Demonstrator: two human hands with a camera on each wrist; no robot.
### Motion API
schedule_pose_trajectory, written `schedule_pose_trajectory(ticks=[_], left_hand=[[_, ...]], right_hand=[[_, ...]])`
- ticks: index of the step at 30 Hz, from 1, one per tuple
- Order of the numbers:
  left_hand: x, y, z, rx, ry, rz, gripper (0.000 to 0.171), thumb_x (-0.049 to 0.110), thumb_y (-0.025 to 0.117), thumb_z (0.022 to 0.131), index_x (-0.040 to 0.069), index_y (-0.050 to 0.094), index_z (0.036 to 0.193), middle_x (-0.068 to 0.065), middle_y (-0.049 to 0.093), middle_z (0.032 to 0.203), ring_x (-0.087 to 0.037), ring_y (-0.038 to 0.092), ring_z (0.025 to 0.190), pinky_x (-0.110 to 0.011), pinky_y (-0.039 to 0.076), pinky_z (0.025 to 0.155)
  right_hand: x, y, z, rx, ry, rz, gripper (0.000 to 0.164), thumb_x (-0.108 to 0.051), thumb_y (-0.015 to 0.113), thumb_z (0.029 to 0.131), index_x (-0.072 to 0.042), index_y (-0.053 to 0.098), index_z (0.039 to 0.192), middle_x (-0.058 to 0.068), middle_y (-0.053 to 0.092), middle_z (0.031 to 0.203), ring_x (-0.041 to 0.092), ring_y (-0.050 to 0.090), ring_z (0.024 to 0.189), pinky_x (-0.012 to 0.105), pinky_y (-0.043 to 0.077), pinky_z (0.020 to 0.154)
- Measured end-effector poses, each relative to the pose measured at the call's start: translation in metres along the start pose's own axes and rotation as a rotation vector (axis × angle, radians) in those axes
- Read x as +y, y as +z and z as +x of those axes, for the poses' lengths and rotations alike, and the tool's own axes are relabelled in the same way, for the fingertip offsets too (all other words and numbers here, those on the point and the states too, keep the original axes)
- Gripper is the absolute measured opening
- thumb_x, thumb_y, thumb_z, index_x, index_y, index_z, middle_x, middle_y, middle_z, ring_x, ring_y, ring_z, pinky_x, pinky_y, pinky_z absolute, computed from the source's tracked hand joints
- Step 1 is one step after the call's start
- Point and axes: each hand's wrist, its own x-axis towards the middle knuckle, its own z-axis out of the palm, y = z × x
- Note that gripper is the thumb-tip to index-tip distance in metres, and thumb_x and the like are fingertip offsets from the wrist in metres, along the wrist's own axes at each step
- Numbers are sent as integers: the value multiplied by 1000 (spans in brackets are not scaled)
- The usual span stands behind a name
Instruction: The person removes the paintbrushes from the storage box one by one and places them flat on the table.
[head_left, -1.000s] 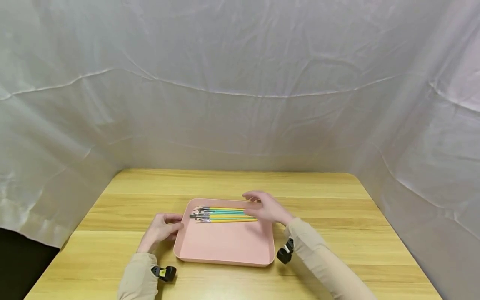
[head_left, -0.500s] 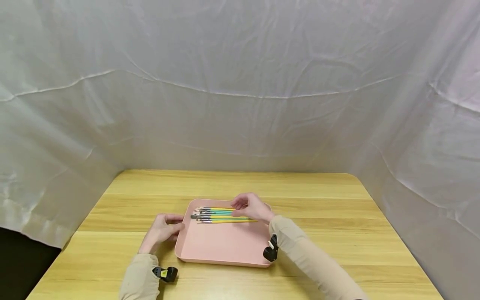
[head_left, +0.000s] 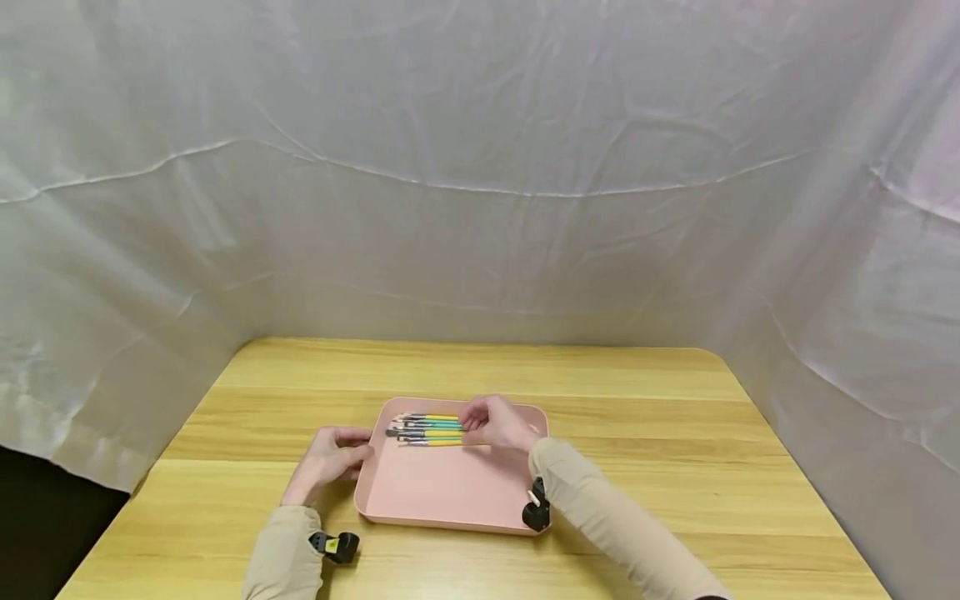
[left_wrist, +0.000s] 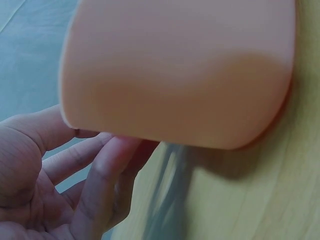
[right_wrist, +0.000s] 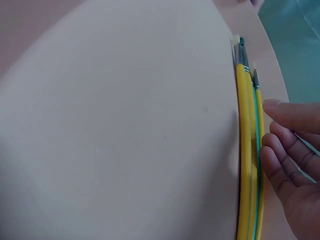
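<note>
Several paintbrushes (head_left: 427, 430) with yellow and turquoise handles lie side by side in the far part of a pink tray (head_left: 442, 500), bristles to the left. My right hand (head_left: 498, 423) is over their handle ends, fingers bent. In the right wrist view, thumb and fingertips (right_wrist: 271, 150) stand apart beside the yellow handles; whether they touch is unclear. My left hand (head_left: 326, 458) is at the tray's left side wall, thumb and fingers at its outside. In the left wrist view the tray wall (left_wrist: 175, 90) hides the fingertips.
The tray stands on a wood-grain table (head_left: 637, 467). Grey fabric (head_left: 480, 250) hangs behind the table and along both sides. A black wrist camera (head_left: 536, 507) on the right forearm is over the tray's near right corner.
My right hand has moved left over the brush handles and lowered toward them, its fingers more bent. My left hand has stayed at the tray's left side; the brushes lie as before.
</note>
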Motion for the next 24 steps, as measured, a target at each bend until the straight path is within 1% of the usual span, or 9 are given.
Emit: schedule_pose_trajectory(ticks=[5,9,11,13,15,17,20,24], left_hand=[[0,0,0,-5,6,-2,38,1,65,91,-15,61,125,-26,70,109,-13,68,74,-26,59,61],[-2,-1,0,-21,25,-22,38,2,67,89,-14,63,123,-23,70,107,-12,68,74,-26,60,62],[-2,-3,0,-39,43,-33,37,3,67,89,-14,63,122,-21,71,104,-11,68,74,-26,60,62],[-2,-3,0,-41,42,-39,36,3,67,89,-14,64,122,-21,70,104,-10,68,74,-26,60,62],[-1,-3,0,-34,30,-33,37,2,66,90,-14,63,123,-23,69,107,-11,68,75,-27,61,63],[-1,-1,0,-14,8,-25,38,2,66,90,-14,62,125,-25,68,111,-12,68,76,-27,61,63],[0,0,0,-2,-7,-10,39,1,65,91,-15,60,127,-28,67,114,-13,68,77,-27,61,62],[0,0,1,-2,-3,-2,39,0,65,91,-15,60,127,-27,68,112,-13,68,76,-27,60,62]], right_hand=[[0,3,1,-1,-2,-47,20,6,79,77,6,71,96,18,72,90,6,58,73,14,50,68],[0,4,0,4,6,-73,19,6,79,77,4,72,94,16,72,89,6,58,73,14,50,67],[0,4,1,4,7,-83,19,7,79,76,4,72,93,15,73,88,6,58,72,14,50,67],[0,4,1,4,13,-93,18,7,80,76,3,72,92,14,73,87,6,57,71,14,49,66],[0,4,0,3,17,-106,18,8,80,76,2,72,90,13,72,85,7,57,71,15,48,65],[0,4,0,3,19,-124,17,9,80,75,1,72,88,11,71,82,8,56,70,16,47,63],[0,4,0,6,34,-146,17,9,79,75,0,72,87,8,69,81,9,54,69,16,44,61],[0,4,0,13,40,-173,17,9,79,75,-1,72,87,7,69,80,9,52,68,16,42,59]])
